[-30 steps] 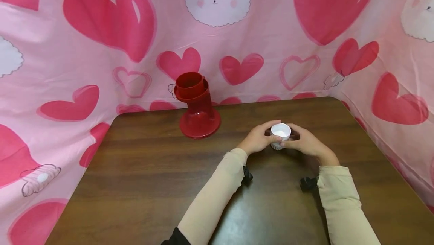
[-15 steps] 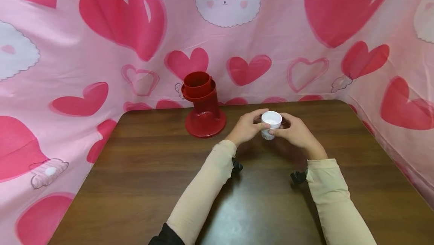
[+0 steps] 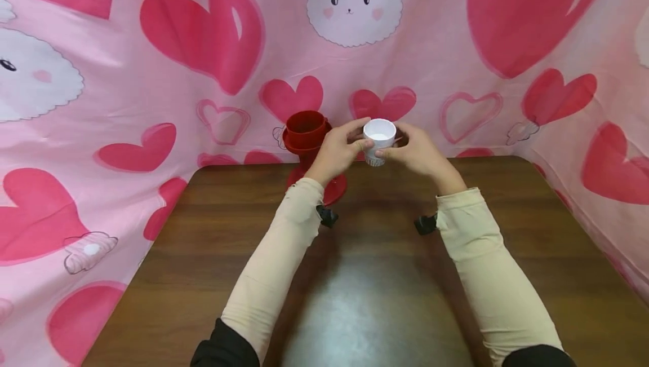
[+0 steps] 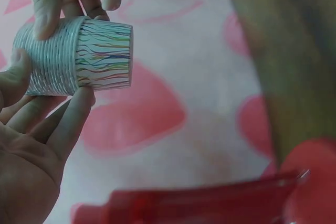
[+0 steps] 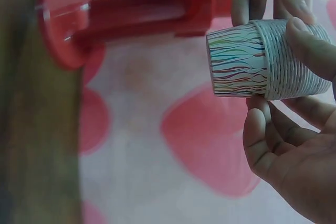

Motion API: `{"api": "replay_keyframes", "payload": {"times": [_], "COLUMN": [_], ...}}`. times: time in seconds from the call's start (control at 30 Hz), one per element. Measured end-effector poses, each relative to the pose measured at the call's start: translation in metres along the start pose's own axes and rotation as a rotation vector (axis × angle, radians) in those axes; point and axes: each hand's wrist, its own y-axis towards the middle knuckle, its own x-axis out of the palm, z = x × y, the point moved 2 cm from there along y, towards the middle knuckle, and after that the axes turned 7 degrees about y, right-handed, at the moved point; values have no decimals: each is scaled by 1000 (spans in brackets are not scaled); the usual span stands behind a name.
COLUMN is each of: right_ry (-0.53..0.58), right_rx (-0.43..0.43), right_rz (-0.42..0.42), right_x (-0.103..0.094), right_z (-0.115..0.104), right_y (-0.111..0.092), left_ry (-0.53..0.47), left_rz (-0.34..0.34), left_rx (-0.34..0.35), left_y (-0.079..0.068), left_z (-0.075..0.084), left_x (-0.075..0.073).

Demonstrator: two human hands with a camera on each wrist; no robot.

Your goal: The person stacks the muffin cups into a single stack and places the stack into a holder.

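Both hands hold a nested stack of white paper baking cups (image 3: 379, 135) up off the table, its mouth upward. Wavy coloured lines run down the lowest cup (image 4: 103, 56); the rolled rims of the rest are piled above it in the wrist views. My left hand (image 3: 336, 151) grips the stack from the left, thumb in front and fingers behind. From the right, my right hand (image 3: 423, 155) grips it the same way, the thumbs close together. Just left of the stack stands a red holder (image 3: 306, 140) with an open cylindrical top and round base, partly hidden by my left hand.
The brown wooden table (image 3: 385, 277) ends at a pink heart-patterned cloth (image 3: 426, 62) hanging behind and at the sides. The red holder stands near the table's back edge.
Both hands have lifted the stack of baking cups and carried it left and away, closer to the red holder. The head view has also shifted slightly.
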Motion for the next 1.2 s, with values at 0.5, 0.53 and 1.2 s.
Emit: {"api": "replay_keyframes", "payload": {"times": [0.5,0.53,1.2], "right_ry": [-32,-36,-76], "right_rx": [-94,-102,20], "right_rz": [-21,-23,-125], "right_x": [38,42,76], "right_z": [-82,-83,-61], "right_y": [82,86,111], "left_ry": [58,57,157], "left_rz": [93,107,121], "left_rx": [-26,-34,-152], "left_y": [23,24,16], "left_z": [10,7,-40], "left_x": [-109,-112,-114]}}
